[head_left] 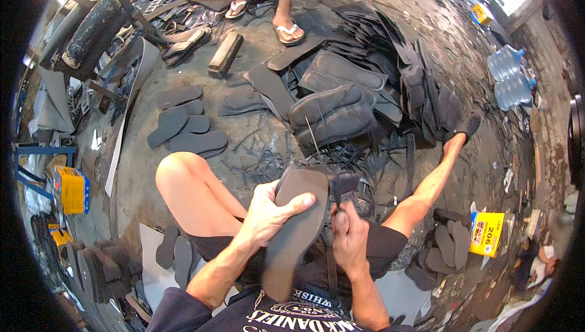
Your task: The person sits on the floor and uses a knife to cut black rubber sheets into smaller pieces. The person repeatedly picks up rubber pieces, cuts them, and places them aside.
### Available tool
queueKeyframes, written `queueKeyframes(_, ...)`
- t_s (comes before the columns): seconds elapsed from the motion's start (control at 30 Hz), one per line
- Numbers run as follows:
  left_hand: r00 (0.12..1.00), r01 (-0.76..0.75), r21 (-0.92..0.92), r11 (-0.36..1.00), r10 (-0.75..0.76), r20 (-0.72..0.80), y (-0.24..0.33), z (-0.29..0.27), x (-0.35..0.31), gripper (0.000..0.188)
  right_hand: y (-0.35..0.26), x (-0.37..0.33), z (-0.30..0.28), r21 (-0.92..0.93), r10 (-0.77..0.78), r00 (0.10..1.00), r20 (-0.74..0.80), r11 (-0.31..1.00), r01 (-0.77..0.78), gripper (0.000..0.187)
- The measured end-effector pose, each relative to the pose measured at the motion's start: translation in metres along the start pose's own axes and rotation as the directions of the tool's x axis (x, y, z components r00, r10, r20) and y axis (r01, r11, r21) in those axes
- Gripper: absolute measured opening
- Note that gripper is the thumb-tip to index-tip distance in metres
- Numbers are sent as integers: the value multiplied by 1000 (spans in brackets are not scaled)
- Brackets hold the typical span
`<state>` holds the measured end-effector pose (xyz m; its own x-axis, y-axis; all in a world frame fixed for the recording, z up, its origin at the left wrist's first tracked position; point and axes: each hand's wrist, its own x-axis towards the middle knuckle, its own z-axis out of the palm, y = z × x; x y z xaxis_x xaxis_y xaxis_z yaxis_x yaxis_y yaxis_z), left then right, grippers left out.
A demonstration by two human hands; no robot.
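My left hand (273, 213) is closed around a dark grey sandal sole (297, 210), its thumb lying across the upper face. The sole is tilted over my lap, with its near end blurred. Close to the sole's right edge, my right hand (350, 234) is curled into a fist. What it grips is mostly hidden. A dark strip (332, 265) hangs beside that fist, and a black piece (343, 184) shows just above it. Black rubber offcuts (271, 164) lie on the ground beyond my hands.
Large dark sole sheets (332, 113) are heaped ahead. Cut soles (186, 123) lie at left; more soles (448, 247) sit by my right leg. A person's sandalled foot (287, 30) is at the far side. A yellow box (487, 234) and water bottles (510, 78) stand right.
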<state>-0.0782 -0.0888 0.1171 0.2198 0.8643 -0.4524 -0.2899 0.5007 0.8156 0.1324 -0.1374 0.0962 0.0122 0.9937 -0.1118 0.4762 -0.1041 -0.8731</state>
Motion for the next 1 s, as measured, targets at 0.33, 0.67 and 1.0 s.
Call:
queueKeyframes(0.33,986,-145,340,929,110,122,52,-11,-7,34,-21,-11,-81,11,24,945,328,1000,-29,54)
queueKeyframes(0.67,862,-264,574,775,-78,501,34,7,0,56,-19,2,-94,-26,56,878,475,998,-50,39)
queueKeyframes(1.0,661,-597,-109,795,411,-627,39,-37,5,28,6,11,-72,409,250,911,329,831,-376,62)
